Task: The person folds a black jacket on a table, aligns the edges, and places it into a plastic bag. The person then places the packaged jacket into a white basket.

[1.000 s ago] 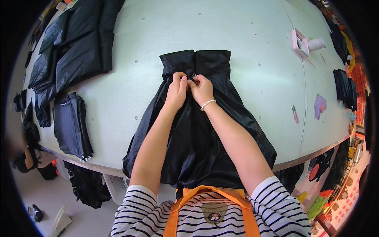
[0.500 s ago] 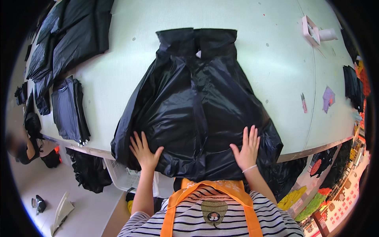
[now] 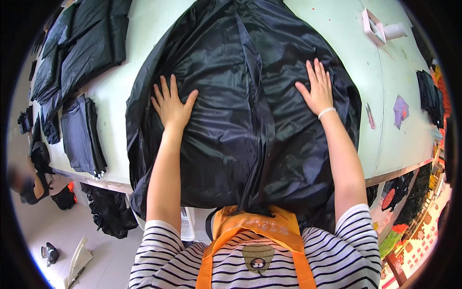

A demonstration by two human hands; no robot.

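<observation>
A shiny black garment (image 3: 216,130) lies spread over the pale green table, with a long seam or placket running down its middle. Its far end passes out of the top of the picture, and the near end hangs over the table edge against my orange apron. On the cloth's left half my left hand (image 3: 172,107) lies flat, fingers spread. My right hand (image 3: 317,91) rests flat on the right half, thumb apart, with a pale bracelet at the wrist. Neither hand grips anything. Creases fan out across the fabric around both palms.
Folded black garments (image 3: 94,53) and a smaller black stack (image 3: 82,137) lie on the left of the table (image 3: 144,45). At right are a pink tray (image 3: 374,26), a small snipper-like tool (image 3: 370,115) and a purple scrap (image 3: 400,111). Another person (image 3: 29,180) is at far left.
Both hands have moved forward, away from me, flat on the garment. The black cloth has shifted away too and spread wider; its folded-looking far end has left the picture.
</observation>
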